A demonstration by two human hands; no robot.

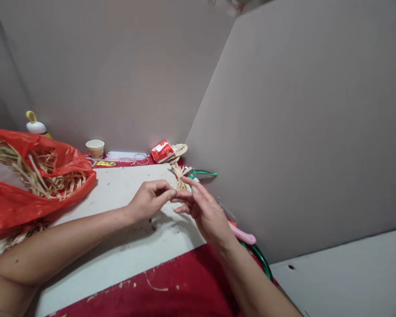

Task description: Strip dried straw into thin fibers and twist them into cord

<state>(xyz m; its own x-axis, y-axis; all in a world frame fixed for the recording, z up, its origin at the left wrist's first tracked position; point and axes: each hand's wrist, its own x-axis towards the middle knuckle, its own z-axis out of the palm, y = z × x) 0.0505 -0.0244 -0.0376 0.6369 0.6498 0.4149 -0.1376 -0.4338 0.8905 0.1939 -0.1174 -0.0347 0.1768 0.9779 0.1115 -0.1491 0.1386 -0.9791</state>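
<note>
My left hand [153, 199] is closed in a pinch, thumb against fingers, above the white board [122, 244]. Its fingertips meet those of my right hand [208, 210], whose thumb presses on a finger while other fingers stick out. Whatever lies between the fingertips is too small to make out. Just beyond my right fingers is a small bundle of straw-coloured strips [177, 171], narrow in its middle and fanned at the ends; I cannot tell whether a finger touches it. Beside it lie green-handled pruning shears [206, 172], partly hidden by the bundle.
On the left, a red plastic bag [82, 196] holds dry straw strips [41, 176]. Along the back stand a bottle [36, 127], a paper cup [95, 149], white sticks [125, 156] and a red packet [162, 151]. A pink handle [243, 234] lies by the right grey wall [303, 132].
</note>
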